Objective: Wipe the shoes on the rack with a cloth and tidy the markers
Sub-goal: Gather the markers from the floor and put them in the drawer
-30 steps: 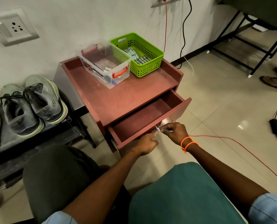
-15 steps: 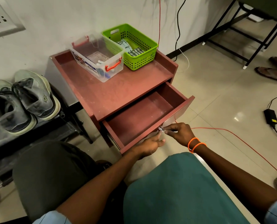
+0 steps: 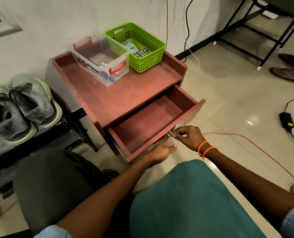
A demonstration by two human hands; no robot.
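Note:
A pair of grey sneakers (image 3: 22, 107) stands on the dark shoe rack (image 3: 45, 145) at the left. A reddish-brown side table (image 3: 118, 93) has its drawer (image 3: 153, 124) pulled out and bare inside. My right hand (image 3: 189, 137) pinches the small metal handle (image 3: 169, 134) on the drawer front. My left hand (image 3: 160, 152) rests under the drawer front with its thumb out; its fingers are hidden. On the tabletop a clear plastic box (image 3: 100, 60) with red latches holds markers, and a green basket (image 3: 137, 47) holds folded cloths.
An orange cable (image 3: 256, 145) crosses the tiled floor right of the drawer. A black adapter (image 3: 286, 120) lies further right. Black table legs (image 3: 269, 40) and another person's sandalled foot (image 3: 285, 74) are at the far right. My knees fill the foreground.
The drawer has slid further out of the table with both hands at its front. The view has shifted slightly left and down.

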